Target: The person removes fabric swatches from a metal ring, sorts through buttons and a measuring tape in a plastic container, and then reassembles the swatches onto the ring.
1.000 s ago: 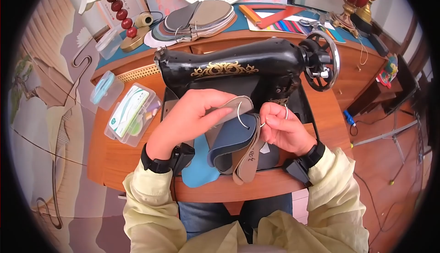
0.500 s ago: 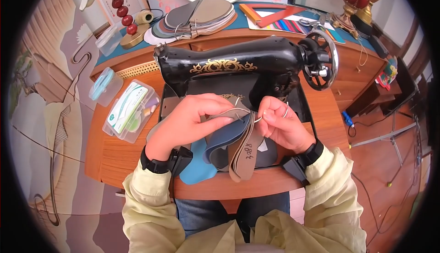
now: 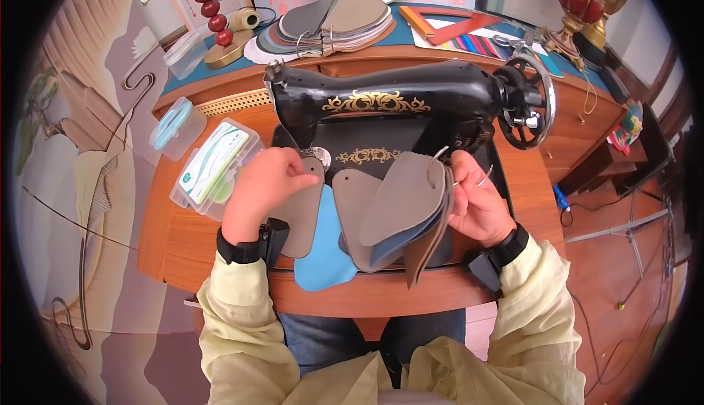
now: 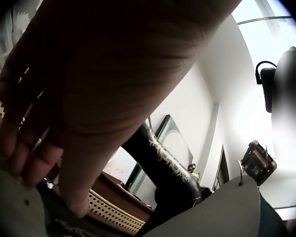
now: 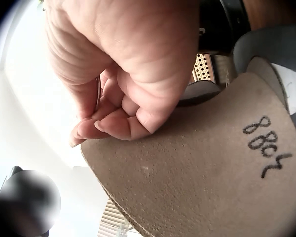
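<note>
My right hand (image 3: 473,203) pinches a metal binder ring (image 3: 442,154) threaded through a bundle of leather swatches (image 3: 403,199). The bundle hangs over the sewing machine's bed, grey-brown in front with blue and brown pieces behind. In the right wrist view, a brown swatch (image 5: 197,168) carries handwritten marks under the fingertips. My left hand (image 3: 264,188) hovers over a loose grey-brown swatch (image 3: 297,218) with a punched hole, its fingers hanging loosely. Right beside that piece lies a light blue swatch (image 3: 325,251). Another grey-brown swatch (image 3: 350,210) with a hole overlaps the bundle.
A black sewing machine (image 3: 381,97) stands just behind the hands. Left of it are a clear box (image 3: 213,166) and a smaller blue-lidded box (image 3: 174,128). On the back shelf lie a second swatch stack (image 3: 330,27) and a red triangular ruler (image 3: 455,27).
My left hand has let go of a grey-brown swatch, now lying at the left beside the blue one, and moved left. My right hand has shifted right with the ring and bundle.
</note>
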A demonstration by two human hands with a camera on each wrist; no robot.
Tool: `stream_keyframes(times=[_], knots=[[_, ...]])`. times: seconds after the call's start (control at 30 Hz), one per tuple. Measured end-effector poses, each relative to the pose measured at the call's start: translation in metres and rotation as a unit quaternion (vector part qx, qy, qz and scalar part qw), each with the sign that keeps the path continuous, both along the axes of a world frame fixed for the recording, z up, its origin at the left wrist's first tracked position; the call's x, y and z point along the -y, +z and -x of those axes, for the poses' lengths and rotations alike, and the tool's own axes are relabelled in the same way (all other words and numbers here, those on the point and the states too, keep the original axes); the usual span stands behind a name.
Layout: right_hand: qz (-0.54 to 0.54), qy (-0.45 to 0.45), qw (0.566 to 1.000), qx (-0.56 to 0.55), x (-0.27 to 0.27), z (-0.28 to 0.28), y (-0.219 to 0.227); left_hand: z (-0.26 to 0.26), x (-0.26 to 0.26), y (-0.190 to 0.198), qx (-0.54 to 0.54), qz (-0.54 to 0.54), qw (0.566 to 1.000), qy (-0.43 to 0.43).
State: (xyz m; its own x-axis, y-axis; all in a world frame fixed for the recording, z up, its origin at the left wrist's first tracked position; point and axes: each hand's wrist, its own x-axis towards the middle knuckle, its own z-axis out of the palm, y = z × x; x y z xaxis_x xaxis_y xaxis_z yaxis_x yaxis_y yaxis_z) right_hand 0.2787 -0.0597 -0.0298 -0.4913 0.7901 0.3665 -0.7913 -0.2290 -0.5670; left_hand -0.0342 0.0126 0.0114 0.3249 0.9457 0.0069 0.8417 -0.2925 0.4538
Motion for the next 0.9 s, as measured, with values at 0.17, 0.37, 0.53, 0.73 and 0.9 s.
stream_keyframes(times=[0.17, 0.37, 0.53, 0.73, 0.9], knots=[[0.005, -0.012, 1.0, 0.003, 0.002, 0.002, 0.003, 0.002, -0.003, -0.015, -0.078, -0.069, 0.993, 0.049], [0.01, -0.008, 1.0, 0.001, 0.002, 0.001, 0.003, -0.005, -0.004, -0.012, -0.063, -0.006, 0.996, 0.066], [0.024, -0.001, 1.0, 0.003, 0.003, 0.001, 0.005, -0.001, -0.003, -0.016, -0.096, -0.101, 0.99, 0.024], [0.029, -0.015, 0.999, 0.023, 0.003, 0.0, 0.002, -0.001, -0.003, -0.008, 0.011, -0.017, 1.0, -0.01], [0.023, 0.0, 0.999, 0.042, 0.005, 0.002, 0.0, -0.035, 0.034, 0.042, 0.21, -0.064, 0.963, -0.153]])
